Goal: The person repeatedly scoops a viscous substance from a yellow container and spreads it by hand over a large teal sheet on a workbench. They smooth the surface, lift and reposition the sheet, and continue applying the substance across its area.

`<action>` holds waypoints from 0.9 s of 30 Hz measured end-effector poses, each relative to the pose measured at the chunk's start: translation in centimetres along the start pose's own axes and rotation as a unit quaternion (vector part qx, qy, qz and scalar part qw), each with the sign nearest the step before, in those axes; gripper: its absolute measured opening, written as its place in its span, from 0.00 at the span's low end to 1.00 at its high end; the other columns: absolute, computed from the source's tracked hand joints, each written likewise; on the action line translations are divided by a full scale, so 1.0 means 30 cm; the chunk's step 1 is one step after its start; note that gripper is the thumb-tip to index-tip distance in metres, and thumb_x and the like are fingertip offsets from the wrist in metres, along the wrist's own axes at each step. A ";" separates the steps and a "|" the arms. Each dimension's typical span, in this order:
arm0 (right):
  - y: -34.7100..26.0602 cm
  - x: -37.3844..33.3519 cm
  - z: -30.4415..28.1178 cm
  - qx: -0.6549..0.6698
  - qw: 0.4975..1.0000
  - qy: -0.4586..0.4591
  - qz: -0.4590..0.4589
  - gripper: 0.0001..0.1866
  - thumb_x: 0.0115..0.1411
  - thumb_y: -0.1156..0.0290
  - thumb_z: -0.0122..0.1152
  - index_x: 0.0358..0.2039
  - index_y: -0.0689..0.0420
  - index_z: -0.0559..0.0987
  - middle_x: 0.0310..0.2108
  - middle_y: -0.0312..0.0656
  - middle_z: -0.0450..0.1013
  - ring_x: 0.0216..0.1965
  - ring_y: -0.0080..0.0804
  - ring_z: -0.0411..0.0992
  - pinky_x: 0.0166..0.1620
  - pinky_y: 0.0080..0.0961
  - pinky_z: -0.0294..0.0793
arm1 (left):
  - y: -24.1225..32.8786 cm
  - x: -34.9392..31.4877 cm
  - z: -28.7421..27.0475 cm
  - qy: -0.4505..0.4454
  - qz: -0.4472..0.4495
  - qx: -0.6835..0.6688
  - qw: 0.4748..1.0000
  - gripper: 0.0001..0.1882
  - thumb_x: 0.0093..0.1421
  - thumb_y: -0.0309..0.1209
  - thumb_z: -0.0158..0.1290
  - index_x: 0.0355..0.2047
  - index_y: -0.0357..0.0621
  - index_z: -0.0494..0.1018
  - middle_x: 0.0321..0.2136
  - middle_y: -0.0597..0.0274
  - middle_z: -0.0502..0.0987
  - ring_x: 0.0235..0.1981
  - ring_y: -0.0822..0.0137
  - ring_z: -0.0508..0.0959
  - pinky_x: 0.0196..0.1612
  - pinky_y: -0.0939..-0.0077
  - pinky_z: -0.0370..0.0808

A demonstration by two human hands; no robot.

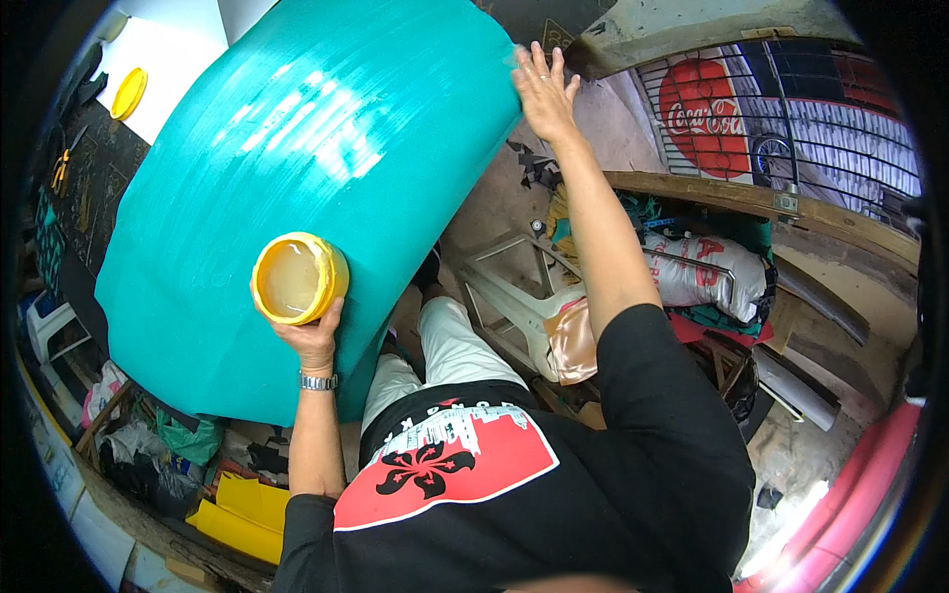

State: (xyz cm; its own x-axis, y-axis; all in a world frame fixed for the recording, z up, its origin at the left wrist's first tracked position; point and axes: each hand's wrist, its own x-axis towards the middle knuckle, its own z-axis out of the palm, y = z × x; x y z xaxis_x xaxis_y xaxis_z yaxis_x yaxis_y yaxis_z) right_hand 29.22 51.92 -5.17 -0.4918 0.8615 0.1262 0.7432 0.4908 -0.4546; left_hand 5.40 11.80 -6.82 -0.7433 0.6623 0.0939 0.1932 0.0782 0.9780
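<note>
Two bare hands are at work on a broad teal sheet (pixel 237 198), the person wearing a black shirt (pixel 633 474) with a red panel, a black five-petalled flower and white lettering above it. Below the shirt are pale trousers (pixel 465 346). The left hand (pixel 314 338), with a metal watch (pixel 318 381) at its wrist, is curled round the near side of a yellow tub (pixel 338 269) of cloudy, pale liquid. This tub is over the sheet, toward the near edge; whether its base touches the sheet I cannot tell. Around the floor are folded yellow material (pixel 242 506), a pale plastic frame (pixel 519 314), a pink roll (pixel 840 494) and a white sack (pixel 697 265) with large red letters.

The right hand (pixel 544 97) is spread wide at the sheet's right edge, near its far end, partly blurred. The sheet curves and shines, with streaks across its surface. Past its left edge, on a dark table (pixel 84 227), are orange-handled pliers (pixel 63 166) and a white board (pixel 176 54) with a yellow lid (pixel 129 94) near its left edge. Farthest right, beyond a wooden beam (pixel 860 222), a metal grille (pixel 791 124) fronts a round red sign (pixel 697 84) in white script.
</note>
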 end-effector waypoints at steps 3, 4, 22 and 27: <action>-0.005 -0.006 0.057 -0.109 0.994 0.003 0.011 0.45 0.64 0.32 0.32 0.70 0.54 0.54 0.73 0.45 0.38 0.74 0.45 0.29 0.67 0.65 0.24 | -0.013 -0.005 -0.005 -0.002 -0.024 -0.033 0.999 0.60 0.39 0.34 0.73 0.67 0.35 0.47 0.60 0.49 0.63 0.61 0.55 0.66 0.65 0.58 0.62; -0.032 -0.032 0.065 -0.123 0.992 0.005 0.022 0.46 0.63 0.32 0.35 0.70 0.56 0.51 0.73 0.47 0.38 0.74 0.46 0.29 0.67 0.65 0.24 | -0.014 -0.006 -0.007 -0.004 -0.021 -0.024 0.999 0.60 0.39 0.35 0.73 0.67 0.35 0.47 0.60 0.49 0.63 0.61 0.55 0.66 0.64 0.58 0.62; -0.015 0.027 -0.008 -0.202 0.920 -0.122 -0.312 0.59 0.51 0.21 0.43 0.72 0.50 0.45 0.73 0.46 0.39 0.74 0.43 0.34 0.70 0.60 0.29 | 0.023 -0.013 -0.012 -0.008 -0.053 -0.042 0.998 0.50 0.41 0.28 0.72 0.62 0.33 0.56 0.53 0.50 0.71 0.53 0.57 0.73 0.59 0.60 0.69; -0.288 -0.166 0.021 -0.143 0.902 -0.204 -0.352 0.65 0.45 0.23 0.54 0.72 0.53 0.44 0.73 0.47 0.39 0.74 0.45 0.36 0.69 0.61 0.33 | 0.019 -0.038 -0.060 0.080 -0.051 -0.089 0.991 0.50 0.42 0.27 0.70 0.63 0.35 0.54 0.55 0.52 0.68 0.54 0.59 0.71 0.58 0.61 0.69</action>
State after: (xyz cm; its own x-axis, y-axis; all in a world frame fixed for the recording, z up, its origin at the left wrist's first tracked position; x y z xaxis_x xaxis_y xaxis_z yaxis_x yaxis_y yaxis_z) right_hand 24.97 43.31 -2.41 -0.9701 0.2330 -0.0678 0.2403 0.9613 -0.1349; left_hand 5.21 9.76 -6.05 -0.8479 0.5301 0.0069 0.0060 -0.0035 1.0000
